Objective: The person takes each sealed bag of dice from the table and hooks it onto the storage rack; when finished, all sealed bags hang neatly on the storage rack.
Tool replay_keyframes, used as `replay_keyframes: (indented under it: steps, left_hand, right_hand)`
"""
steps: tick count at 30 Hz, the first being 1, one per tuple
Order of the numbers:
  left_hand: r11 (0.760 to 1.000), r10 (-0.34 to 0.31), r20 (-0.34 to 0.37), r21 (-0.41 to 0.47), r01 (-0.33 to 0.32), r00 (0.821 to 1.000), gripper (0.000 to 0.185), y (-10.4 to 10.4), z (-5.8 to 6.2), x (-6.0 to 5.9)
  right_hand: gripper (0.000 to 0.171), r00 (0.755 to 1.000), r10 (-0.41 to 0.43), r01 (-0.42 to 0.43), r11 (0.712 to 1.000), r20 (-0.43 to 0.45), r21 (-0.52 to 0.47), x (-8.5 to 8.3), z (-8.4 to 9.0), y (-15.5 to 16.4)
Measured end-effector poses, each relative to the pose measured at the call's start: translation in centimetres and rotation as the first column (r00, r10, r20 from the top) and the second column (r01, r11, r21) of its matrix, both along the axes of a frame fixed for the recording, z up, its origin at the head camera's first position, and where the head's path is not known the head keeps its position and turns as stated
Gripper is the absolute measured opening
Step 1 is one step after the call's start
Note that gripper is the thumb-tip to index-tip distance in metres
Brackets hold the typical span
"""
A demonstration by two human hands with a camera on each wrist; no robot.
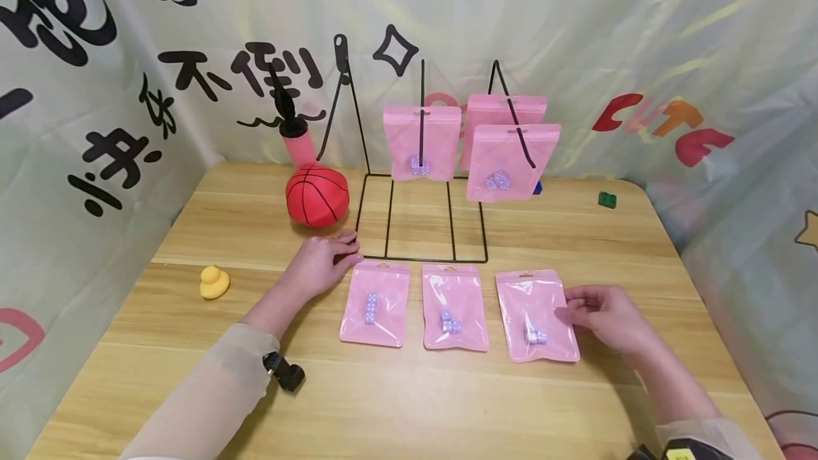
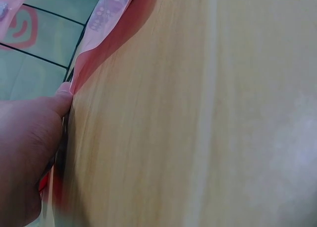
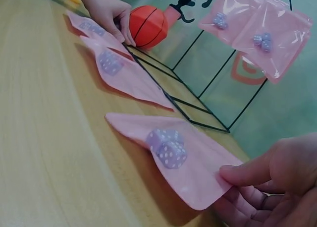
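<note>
My right hand (image 1: pixel 603 314) pinches the right edge of the rightmost pink zip pouch (image 1: pixel 537 304), thumb on top and fingers beneath in the right wrist view. Spotted lilac dice (image 3: pixel 168 147) show through this pouch. My left hand (image 1: pixel 319 261) grips the front left corner of a black wire display rack (image 1: pixel 422 259), its thumb right by the top corner of the left pouch (image 1: pixel 375 332). Between them lies a middle pouch (image 1: pixel 455 297), also with dice. Three more pouches hang from the rack's hooks: one at the centre (image 1: pixel 422 137) and two at the right (image 1: pixel 511 155).
A red basketball-patterned ball (image 1: pixel 317 195) sits beside the rack's left side, with a pink pump-like bottle (image 1: pixel 299 144) behind it. A yellow rubber duck (image 1: pixel 214 282) stands at the left, and a green block (image 1: pixel 607 199) at the back right. Printed cloth encloses the wooden table.
</note>
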State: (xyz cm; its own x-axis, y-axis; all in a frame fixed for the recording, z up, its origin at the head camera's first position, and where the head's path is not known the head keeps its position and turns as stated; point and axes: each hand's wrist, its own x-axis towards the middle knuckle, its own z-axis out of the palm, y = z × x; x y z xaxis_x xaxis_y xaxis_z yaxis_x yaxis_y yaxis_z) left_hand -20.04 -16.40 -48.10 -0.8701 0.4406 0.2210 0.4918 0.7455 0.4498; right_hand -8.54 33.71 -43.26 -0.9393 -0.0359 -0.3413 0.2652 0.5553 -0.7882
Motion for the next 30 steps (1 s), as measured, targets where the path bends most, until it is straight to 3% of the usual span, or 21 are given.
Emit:
replay_keyframes:
  steps: [10, 16, 22, 30]
  left_hand:
    - [1.000, 0.009, 0.017, 0.004, -0.009, 1.000, 0.036, 0.0, 0.1, 0.0]
    - [1.000, 0.006, 0.000, 0.008, -0.006, 1.000, 0.036, 0.0, 0.0, 0.1]
    - [1.000, 0.009, -0.010, 0.006, -0.009, 1.000, 0.037, 0.1, -0.1, 0.1]
    - [0.999, 0.024, 0.008, 0.022, -0.024, 1.000, 0.036, 0.3, -0.1, 0.3]
  right_hand:
    - [0.024, 0.997, 0.051, -0.052, 0.998, -0.060, -0.018, 0.1, 1.1, -0.1]
    - [0.016, 0.986, 0.081, -0.085, 0.996, -0.144, -0.025, 0.2, 2.4, -0.5]
    - [0.009, 0.958, 0.078, -0.073, 0.997, -0.276, 0.028, 0.2, 3.7, -1.1]
    - [0.004, 0.888, 0.048, -0.011, 0.996, -0.458, 0.084, 0.0, 5.2, -2.3]
